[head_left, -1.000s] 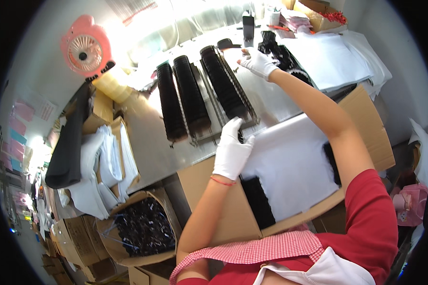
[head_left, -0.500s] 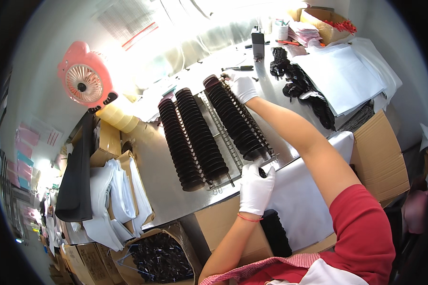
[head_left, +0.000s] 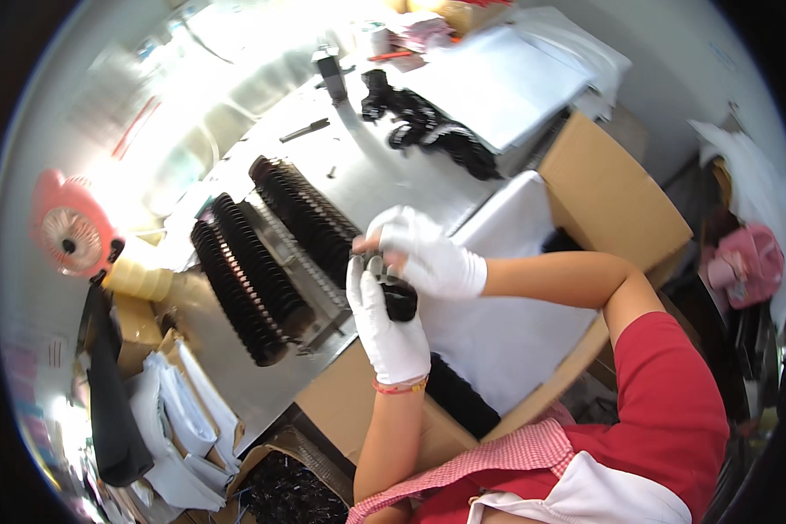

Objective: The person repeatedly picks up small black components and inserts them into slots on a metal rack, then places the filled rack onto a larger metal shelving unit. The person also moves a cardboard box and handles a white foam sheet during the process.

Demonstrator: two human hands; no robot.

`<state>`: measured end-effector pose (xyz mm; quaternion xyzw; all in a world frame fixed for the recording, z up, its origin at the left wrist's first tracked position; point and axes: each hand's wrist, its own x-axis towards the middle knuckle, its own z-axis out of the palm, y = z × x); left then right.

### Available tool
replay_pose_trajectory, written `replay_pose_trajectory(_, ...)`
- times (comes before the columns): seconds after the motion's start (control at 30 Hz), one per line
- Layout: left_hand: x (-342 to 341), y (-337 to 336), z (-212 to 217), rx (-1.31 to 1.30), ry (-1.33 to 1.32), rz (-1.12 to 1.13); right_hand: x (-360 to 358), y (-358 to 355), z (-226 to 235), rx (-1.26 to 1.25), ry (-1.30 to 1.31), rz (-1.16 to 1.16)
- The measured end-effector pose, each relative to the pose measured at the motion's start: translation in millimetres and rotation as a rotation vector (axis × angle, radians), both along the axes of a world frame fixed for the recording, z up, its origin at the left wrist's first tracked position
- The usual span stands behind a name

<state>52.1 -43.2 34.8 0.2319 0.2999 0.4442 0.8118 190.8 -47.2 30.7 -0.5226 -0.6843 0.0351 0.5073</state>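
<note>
My left hand (head_left: 386, 336), in a white glove, is closed around a small glossy black piece (head_left: 400, 300) whose kind I cannot make out. Over its fingertips hovers my right hand (head_left: 435, 260), in a glove with bare fingertips. Its fingers are smeared by motion, so whether they grip anything is unclear. Just beyond the hands, a metal rack (head_left: 293, 249) on the steel table bears long rows of black rounded pieces: one row (head_left: 301, 218) on its right side and two rows (head_left: 236, 279) on its left. The near end of the right row is partly hidden by my hands.
Below my hands stands an open carton (head_left: 620, 188) lined with white sheet (head_left: 515, 323), a black bundle (head_left: 463, 393) inside. Black bundles (head_left: 428, 127), a pen (head_left: 304, 130) and white paper (head_left: 498, 79) lie on the table (head_left: 384, 188). A pink fan (head_left: 74, 227) is at left.
My right hand has left the rack's far end and come back beside my left hand. My left hand has lifted from the rack's near end with the black piece. The view has turned right.
</note>
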Motion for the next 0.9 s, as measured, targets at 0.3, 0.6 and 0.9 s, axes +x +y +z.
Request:
replay_pose_trajectory(0.3,24,-96,-72,0.326,0.163,-0.353,39,-149,-7,-0.773,-0.322,-0.066)
replay_pose_trajectory(0.6,14,-107,-50,0.24,0.172,-0.776,179,-159,-60,-1.064,-0.848,-0.345)
replay_pose_trajectory(0.9,-74,-54,-45,0.589,0.435,-0.29,150,-155,-106,-0.849,-0.794,-0.595)
